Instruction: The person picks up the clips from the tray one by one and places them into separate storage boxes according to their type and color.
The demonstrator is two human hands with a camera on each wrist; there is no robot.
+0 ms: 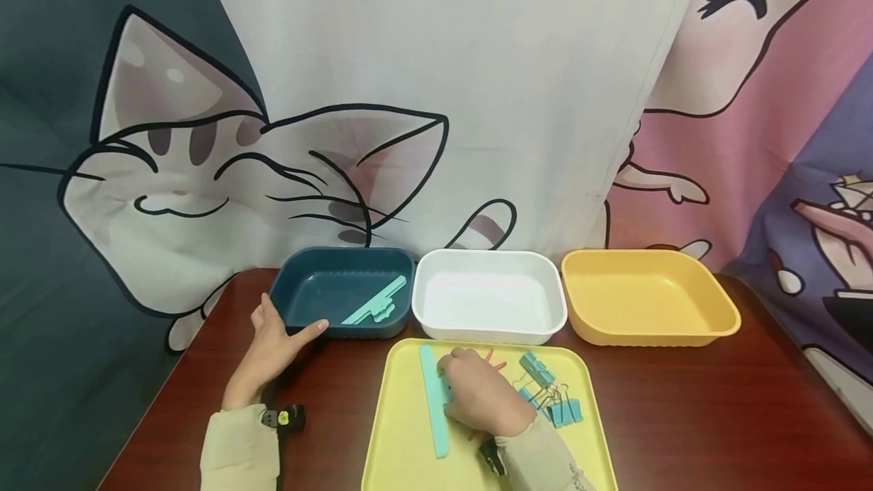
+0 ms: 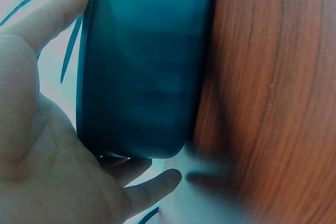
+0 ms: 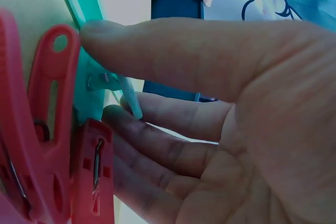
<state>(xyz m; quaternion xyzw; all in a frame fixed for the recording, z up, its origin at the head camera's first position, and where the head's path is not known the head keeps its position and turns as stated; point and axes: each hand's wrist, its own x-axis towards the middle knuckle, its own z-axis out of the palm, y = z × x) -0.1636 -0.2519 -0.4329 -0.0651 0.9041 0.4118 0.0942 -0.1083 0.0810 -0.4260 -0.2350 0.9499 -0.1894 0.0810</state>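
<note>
My left hand (image 1: pixel 269 351) spans the near left corner of a dark blue box (image 1: pixel 341 330), fingers spread. In the left wrist view its thumb lies at the box's (image 2: pixel 142 77) rim and the other fingers are by its end wall. My right hand (image 1: pixel 484 392) is over a yellow tray, pinching a long teal sealing clip (image 1: pixel 434 408) by its handle side. The right wrist view shows thumb and fingers on either side of the clip (image 3: pixel 86 90). Red clothespins (image 3: pixel 50 119) lie right beside these fingers, mostly hidden under the hand in the head view.
Another teal sealing clip (image 1: pixel 378 301) lies in the blue box. A white box (image 1: pixel 489 336) and a yellow box (image 1: pixel 651 338) stand in a row to its right. On the yellow tray (image 1: pixel 402 468), several teal binder clips (image 1: pixel 564 413) sit right of my right hand. A printed curtain (image 1: pixel 477 97) hangs behind.
</note>
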